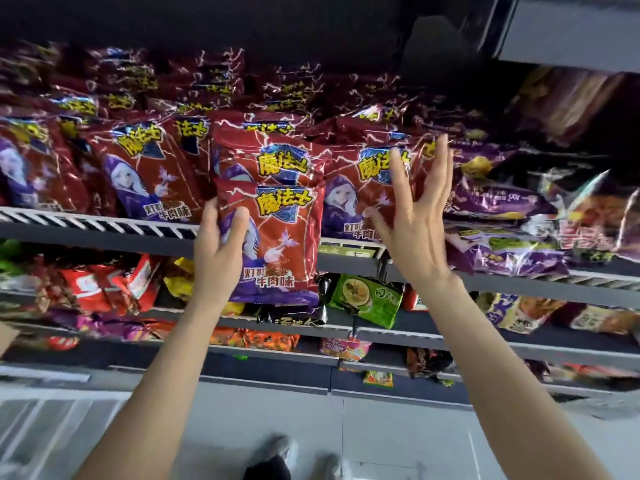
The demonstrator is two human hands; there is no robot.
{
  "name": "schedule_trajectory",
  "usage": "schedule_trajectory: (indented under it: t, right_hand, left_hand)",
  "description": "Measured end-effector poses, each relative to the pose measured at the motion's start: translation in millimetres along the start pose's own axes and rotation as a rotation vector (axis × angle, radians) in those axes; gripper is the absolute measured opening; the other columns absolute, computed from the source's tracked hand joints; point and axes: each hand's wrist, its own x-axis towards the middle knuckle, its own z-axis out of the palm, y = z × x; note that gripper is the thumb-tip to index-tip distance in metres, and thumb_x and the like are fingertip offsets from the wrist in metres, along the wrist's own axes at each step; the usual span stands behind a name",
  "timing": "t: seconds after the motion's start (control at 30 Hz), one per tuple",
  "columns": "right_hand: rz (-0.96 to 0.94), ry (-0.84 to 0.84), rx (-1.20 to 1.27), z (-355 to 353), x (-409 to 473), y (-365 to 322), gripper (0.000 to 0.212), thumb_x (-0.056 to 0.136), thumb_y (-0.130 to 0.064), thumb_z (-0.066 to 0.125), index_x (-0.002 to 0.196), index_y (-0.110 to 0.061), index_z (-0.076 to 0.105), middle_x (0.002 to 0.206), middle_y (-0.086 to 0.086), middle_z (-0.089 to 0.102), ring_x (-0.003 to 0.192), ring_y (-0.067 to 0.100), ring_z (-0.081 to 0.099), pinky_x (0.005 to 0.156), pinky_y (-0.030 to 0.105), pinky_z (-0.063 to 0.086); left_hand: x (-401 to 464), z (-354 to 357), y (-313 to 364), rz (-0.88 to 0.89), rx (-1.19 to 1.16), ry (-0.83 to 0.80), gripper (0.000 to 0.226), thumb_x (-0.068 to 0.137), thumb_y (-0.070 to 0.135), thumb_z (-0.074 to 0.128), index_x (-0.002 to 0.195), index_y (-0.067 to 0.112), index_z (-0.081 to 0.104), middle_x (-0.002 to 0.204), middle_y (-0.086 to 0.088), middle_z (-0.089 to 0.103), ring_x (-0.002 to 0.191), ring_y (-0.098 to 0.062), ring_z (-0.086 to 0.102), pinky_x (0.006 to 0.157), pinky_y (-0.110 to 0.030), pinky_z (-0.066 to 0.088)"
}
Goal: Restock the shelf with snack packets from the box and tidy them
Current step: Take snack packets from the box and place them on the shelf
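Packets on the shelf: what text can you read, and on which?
"魔法士" and "牛肉味": red packet held in the left hand.
"魔法士", "牛肉味": shelf packet to its left.
Purple packets, green packet: too blurred.

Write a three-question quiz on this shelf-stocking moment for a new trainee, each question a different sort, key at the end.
1. True or false: the left hand grips a red snack packet by its left edge.
2. Multiple choice: the right hand is A) gripping a purple packet, B) open with fingers spread in front of the red packets on the top shelf, C) resting on the floor.
3. Fill in: the packets to the right of the red ones on that shelf are mostly ____ in colour.

Key: 1 true; 2 B; 3 purple, see the purple packets.
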Motion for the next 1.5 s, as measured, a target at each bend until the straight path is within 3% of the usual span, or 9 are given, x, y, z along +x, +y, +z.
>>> schedule_trajectory:
  t: [0.1,0.33,0.57,0.77,0.9,1.03,1.17,1.33,1.5]
  right_hand:
    - [-0.084,-0.089,-0.06,7,-6,0,0.065,0.086,-0.027,0.065,0.145,-0.029,0.037,0.152,0.03,-0.001,0.138,0.057,-0.004,0.115,0.059,0.002]
    - [-0.022,-0.225,-0.05,18,18,1,0.093,0.066,-0.045,0.082,0.144,-0.031,0.034,0.154,0.03,-0.002,0.138,0.058,-0.005,0.107,0.054,0.004]
    - [0.015,-0.259,-0.058,20,43,3,0.094,0.067,-0.037,0.083,0.145,-0.034,0.03,0.155,0.026,-0.007,0.137,0.058,-0.01,0.071,0.057,0.056]
    - [-0.017,-0.258,-0.04,16,30,6,0.061,0.09,-0.047,0.05,0.146,-0.032,0.032,0.155,0.025,-0.007,0.136,0.057,-0.016,0.096,0.069,0.037]
    - [0.013,-0.132,0.111,-4,27,-8,0.037,0.098,-0.013,0.047,0.134,-0.016,0.052,0.156,0.024,0.007,0.141,0.05,-0.004,0.117,0.053,0.016]
    - [0.189,-0.204,0.591,-53,13,-30,0.049,0.095,-0.033,0.053,0.139,-0.014,0.042,0.132,-0.002,0.054,0.117,0.003,0.054,0.092,0.012,0.045]
    - [0.222,-0.362,0.538,-72,-9,-41,0.092,0.073,-0.048,0.069,0.146,-0.033,0.016,0.114,-0.013,0.061,0.098,-0.002,0.06,0.085,0.01,0.048]
    - [0.384,-0.051,0.403,-72,-3,-22,0.072,0.083,-0.025,0.072,0.139,-0.009,0.03,0.103,0.001,0.066,0.085,0.015,0.065,0.074,0.025,0.051]
    - [0.421,-0.169,0.13,-57,3,-12,0.075,0.088,-0.023,0.067,0.144,-0.001,0.022,0.091,0.012,0.065,0.075,0.029,0.06,0.061,0.028,0.035]
  left_hand:
    - [1,2,-2,0.003,-0.007,0.01,0.031,0.098,0.029,0.045,0.125,0.015,0.049,0.104,0.019,0.057,0.091,0.014,0.055,0.079,-0.003,0.039]
    - [4,0,1,-0.003,-0.008,0.009,0.025,0.098,0.029,0.045,0.121,0.02,0.048,0.103,0.018,0.057,0.091,0.015,0.055,0.077,-0.002,0.039]
    - [1,2,11,0.06,-0.026,-0.009,0.021,0.098,0.027,0.045,0.119,0.022,0.046,0.103,0.02,0.057,0.093,0.013,0.055,0.078,-0.005,0.041]
    - [-1,11,13,0.062,-0.016,-0.02,0.022,0.098,0.029,0.046,0.12,0.027,0.046,0.105,0.024,0.056,0.095,0.015,0.054,0.083,-0.007,0.041]
    - [-4,13,14,0.065,0.016,-0.024,0.027,0.098,0.03,0.046,0.124,0.023,0.047,0.105,0.024,0.057,0.097,0.011,0.055,0.089,-0.014,0.045]
    - [-11,20,27,0.115,-0.045,0.008,0.034,0.098,0.027,0.046,0.13,0.014,0.046,0.108,0.022,0.056,0.099,0.012,0.054,0.087,-0.009,0.041]
    - [-18,48,65,0.228,-0.163,0.039,0.026,0.099,0.012,0.045,0.114,0.033,0.039,0.094,0.036,0.057,0.092,0.024,0.049,0.082,-0.002,0.036]
    - [-3,85,82,0.433,0.005,-0.036,0.014,0.095,0.015,0.053,0.107,0.012,0.047,0.088,0.009,0.058,0.08,0.004,0.058,0.071,-0.014,0.047]
    - [0,90,66,0.513,0.191,0.078,0.049,0.094,0.024,0.056,0.136,0.004,0.042,0.128,-0.009,0.054,0.116,-0.018,0.053,0.093,-0.035,0.05]
